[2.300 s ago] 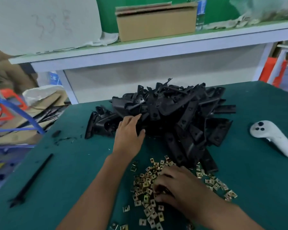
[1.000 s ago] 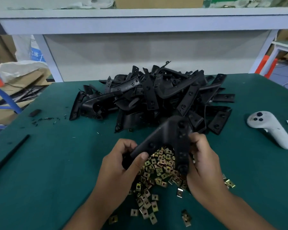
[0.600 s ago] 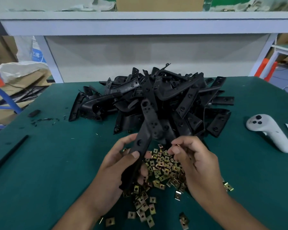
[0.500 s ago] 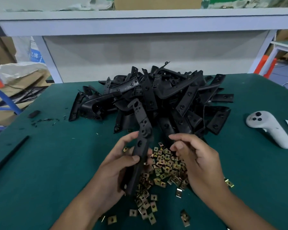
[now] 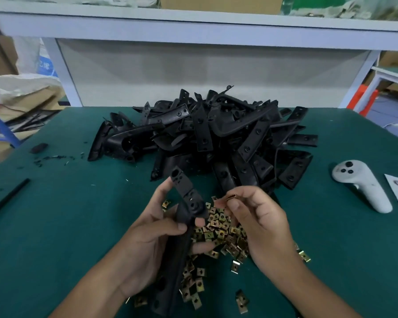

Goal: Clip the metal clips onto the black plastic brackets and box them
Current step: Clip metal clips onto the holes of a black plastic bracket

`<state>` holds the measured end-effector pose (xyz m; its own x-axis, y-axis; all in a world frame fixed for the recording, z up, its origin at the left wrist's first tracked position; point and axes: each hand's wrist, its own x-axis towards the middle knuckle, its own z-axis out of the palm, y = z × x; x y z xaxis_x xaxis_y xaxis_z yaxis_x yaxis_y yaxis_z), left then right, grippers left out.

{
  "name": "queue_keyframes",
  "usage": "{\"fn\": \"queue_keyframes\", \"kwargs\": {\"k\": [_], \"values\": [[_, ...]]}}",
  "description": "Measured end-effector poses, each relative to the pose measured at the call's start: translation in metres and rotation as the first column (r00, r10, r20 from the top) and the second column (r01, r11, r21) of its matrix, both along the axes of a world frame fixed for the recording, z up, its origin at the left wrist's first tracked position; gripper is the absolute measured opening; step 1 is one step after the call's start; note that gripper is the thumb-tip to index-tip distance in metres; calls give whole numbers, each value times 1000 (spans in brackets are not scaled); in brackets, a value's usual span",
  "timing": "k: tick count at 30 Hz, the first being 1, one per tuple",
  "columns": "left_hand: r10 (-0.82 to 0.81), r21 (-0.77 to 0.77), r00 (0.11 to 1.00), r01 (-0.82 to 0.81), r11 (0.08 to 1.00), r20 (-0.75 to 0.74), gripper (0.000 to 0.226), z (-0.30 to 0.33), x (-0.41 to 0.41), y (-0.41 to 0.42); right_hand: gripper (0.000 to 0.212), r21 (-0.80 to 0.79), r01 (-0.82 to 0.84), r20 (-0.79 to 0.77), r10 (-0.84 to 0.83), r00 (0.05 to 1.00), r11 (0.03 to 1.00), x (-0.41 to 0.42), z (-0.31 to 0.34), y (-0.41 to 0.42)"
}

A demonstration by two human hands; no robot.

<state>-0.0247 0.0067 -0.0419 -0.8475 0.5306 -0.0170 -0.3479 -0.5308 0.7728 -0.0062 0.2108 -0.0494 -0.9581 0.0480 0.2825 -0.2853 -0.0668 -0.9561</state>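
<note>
Item one, left hand: fingers and thumb curled round a black plastic bracket, a long angled strip with round holes, held roughly upright above the near part of the green table; its upper end tips away past the fingertips, its lower end runs down past the wrist. Item two, right hand: thumb and forefinger pinched on a single metal clip, brass-coloured, held just to the right of the bracket's upper half and apart from it; the other fingers loosely curled. Whether the clip's open side faces the bracket cannot be told at this size. Item three, loose metal clips: a scatter of small square brass-coloured pieces lying on the table beneath and between both hands, with a few strays nearer the viewer. Item four, pile of brackets: a large heap of black pieces, tangled, on the table beyond the hands. Item five, white handheld controller: lying on the table at the right, well apart from the pile. Item six, black rod: flat on the table at the left edge. Item seven, small black scraps: near the far left of the table. Item eight, white shelf: behind the table, carrying a cardboard box.
</note>
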Motion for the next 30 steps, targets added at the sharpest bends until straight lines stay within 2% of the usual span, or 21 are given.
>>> {"fn": "queue_keyframes", "kwargs": {"k": [4,8,12,15,17,19,22,25,30], "values": [[-8,24,1000,7,1000,23,50,2,3,3,4,-51,-64,33,66,997,997,-2,2,1],[29,-51,999,-27,998,22,64,0,1,2,11,-53,-107,51,110,993,993,0,2,4],[-12,-48,1000,11,999,-5,42,5,3,2,13,-103,-121,146,136,980,987,-2,4,6],[25,-92,999,-27,995,-22,45,6,5,4,11,-204,-133,225,179,958,970,-3,9,6],[27,-74,1000,-27,997,-1,42,1,7,5,19,-267,-149,237,215,947,952,-1,7,7],[15,-67,999,-17,998,-29,38,0,5,5,25,-263,-155,233,218,948,952,-2,9,7],[15,-131,996,-26,991,-85,35,-2,4,3,16,-249,-172,220,229,948,953,-2,7,7],[-32,-166,993,12,986,-116,35,-4,3,4,19,-231,-186,219,237,947,955,-3,8,6],[-20,-193,989,-9,981,-146,33,-7,3,7,24,-132,-222,251,249,935,966,-1,8,5]]}}
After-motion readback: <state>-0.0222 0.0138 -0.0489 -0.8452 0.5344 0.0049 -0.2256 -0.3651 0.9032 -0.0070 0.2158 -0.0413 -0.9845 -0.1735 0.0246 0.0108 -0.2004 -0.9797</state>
